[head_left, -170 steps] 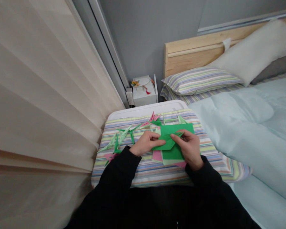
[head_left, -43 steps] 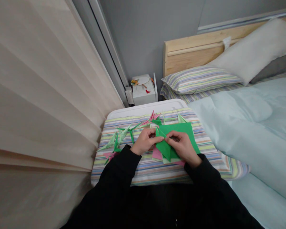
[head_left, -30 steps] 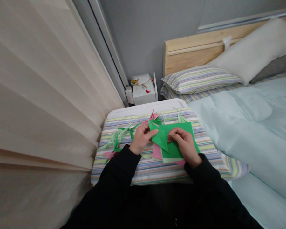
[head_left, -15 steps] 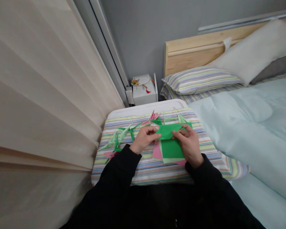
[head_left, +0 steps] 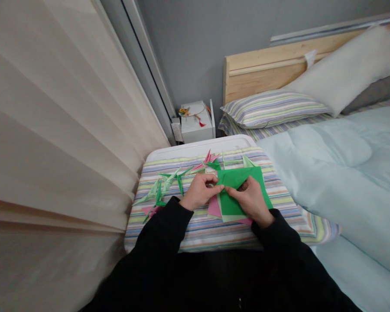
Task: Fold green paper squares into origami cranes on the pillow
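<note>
My left hand [head_left: 200, 190] pinches the left side of a folded green paper [head_left: 231, 177] between thumb and fingers. From the right, my right hand [head_left: 252, 200] presses thumb and fingers together on the same paper, its thumb close to the left one. Beneath lies a stack of square paper [head_left: 233, 207], green on top, with pink sheets [head_left: 215, 208] showing at its edges. The folded piece blends into the green sheet, so its outline is hard to make out. Folded paper cranes [head_left: 167, 183] in light and dark green lie left of my left hand.
A striped cloth [head_left: 201, 234] covers most of the white table [head_left: 182, 152]. More pink and green cranes [head_left: 209, 160] lie behind the stack. A beige curtain [head_left: 68, 130] hangs close on the left. The bed [head_left: 328, 160] adjoins on the right; a white nightstand [head_left: 195, 132] stands beyond.
My right hand has moved slightly left and down, its thumb now nearer the left thumb. The folded green paper has turned and lies lower against the stack. My left hand has barely shifted.
</note>
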{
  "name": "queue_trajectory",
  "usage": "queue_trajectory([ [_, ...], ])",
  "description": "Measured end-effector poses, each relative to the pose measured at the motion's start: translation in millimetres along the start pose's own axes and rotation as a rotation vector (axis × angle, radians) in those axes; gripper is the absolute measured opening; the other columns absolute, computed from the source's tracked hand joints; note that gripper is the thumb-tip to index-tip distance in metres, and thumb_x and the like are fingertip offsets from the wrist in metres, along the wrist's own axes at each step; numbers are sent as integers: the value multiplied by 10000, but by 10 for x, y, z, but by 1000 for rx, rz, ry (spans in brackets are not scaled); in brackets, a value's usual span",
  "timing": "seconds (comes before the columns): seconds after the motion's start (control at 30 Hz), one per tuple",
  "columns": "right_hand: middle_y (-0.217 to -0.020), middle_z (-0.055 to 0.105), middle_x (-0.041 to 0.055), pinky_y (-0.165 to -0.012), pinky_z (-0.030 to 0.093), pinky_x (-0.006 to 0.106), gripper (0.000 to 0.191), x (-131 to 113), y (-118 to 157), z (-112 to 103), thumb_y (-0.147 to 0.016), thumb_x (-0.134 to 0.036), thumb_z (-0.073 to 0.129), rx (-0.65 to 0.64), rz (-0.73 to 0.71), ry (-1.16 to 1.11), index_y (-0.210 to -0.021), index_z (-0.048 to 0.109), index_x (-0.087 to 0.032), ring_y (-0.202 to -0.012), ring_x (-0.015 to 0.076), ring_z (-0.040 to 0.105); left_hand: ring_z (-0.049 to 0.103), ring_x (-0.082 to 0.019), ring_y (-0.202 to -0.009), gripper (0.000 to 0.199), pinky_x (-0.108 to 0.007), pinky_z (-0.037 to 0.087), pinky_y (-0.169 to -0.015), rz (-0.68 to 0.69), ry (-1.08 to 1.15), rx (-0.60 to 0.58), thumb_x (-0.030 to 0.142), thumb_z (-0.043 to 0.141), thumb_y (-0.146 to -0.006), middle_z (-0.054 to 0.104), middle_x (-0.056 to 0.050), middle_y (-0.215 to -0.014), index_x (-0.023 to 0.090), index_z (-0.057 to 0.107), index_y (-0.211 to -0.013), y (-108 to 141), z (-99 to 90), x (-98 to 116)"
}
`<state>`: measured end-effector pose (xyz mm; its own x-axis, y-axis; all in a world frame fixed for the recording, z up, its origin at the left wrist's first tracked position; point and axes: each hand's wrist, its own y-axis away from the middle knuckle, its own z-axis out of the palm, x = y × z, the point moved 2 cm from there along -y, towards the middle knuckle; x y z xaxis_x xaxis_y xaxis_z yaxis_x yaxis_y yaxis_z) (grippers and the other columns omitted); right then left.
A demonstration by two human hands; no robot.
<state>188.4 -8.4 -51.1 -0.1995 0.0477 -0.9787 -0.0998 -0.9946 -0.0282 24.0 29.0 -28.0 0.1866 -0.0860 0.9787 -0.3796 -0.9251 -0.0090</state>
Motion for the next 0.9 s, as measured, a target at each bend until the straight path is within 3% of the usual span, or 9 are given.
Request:
queue_trajectory([
  [0.2, -868, 791, 60, -705, 569, 346, 377, -20, -3, 2, -627, -308, 845, 23, 54, -16, -922, 630, -213, -758, 226, 730, 366, -79, -555, 414, -226, 259, -527, 28, 20, 24, 436, 829, -669, 437, 45, -584, 161, 528, -600, -24, -30, -17],
  [0.47, -656, 667, -15, -593, 461, 279, 336, -46, -28, -46, -591, -297, 853, 75, 43, 10, -789, 593, -216, -612, 152, 603, 436, -75, -468, 403, -223, 302, -497, -62, 129, 46, 437, 850, -659, 526, 38, -521, 160, 558, -622, 1, -92, -16],
  [0.6, -684, 674, -1, -621, 474, 291, 323, -34, -45, -63, -591, -301, 832, 103, 32, 0, -815, 616, -213, -639, 159, 614, 443, -71, -452, 400, -215, 305, -484, -76, 181, 64, 410, 870, -653, 518, 48, -505, 156, 562, -629, -2, -92, -59],
  [0.8, -791, 686, 1, -684, 522, 308, 338, -33, -39, -92, -690, -350, 816, 163, -48, -90, -910, 588, -232, -714, 161, 635, 541, -92, -573, 392, -234, 461, -587, -51, 355, 122, 407, 892, -660, 571, 42, -631, 154, 594, -692, -2, -84, -54],
  [0.9, -842, 683, -7, -696, 541, 301, 406, -40, -29, -65, -700, -374, 861, 109, -75, -112, -946, 564, -245, -749, 159, 655, 571, -104, -625, 409, -244, 463, -635, -85, 326, 5, 423, 907, -655, 616, 20, -688, 140, 625, -742, 2, -31, -24],
])
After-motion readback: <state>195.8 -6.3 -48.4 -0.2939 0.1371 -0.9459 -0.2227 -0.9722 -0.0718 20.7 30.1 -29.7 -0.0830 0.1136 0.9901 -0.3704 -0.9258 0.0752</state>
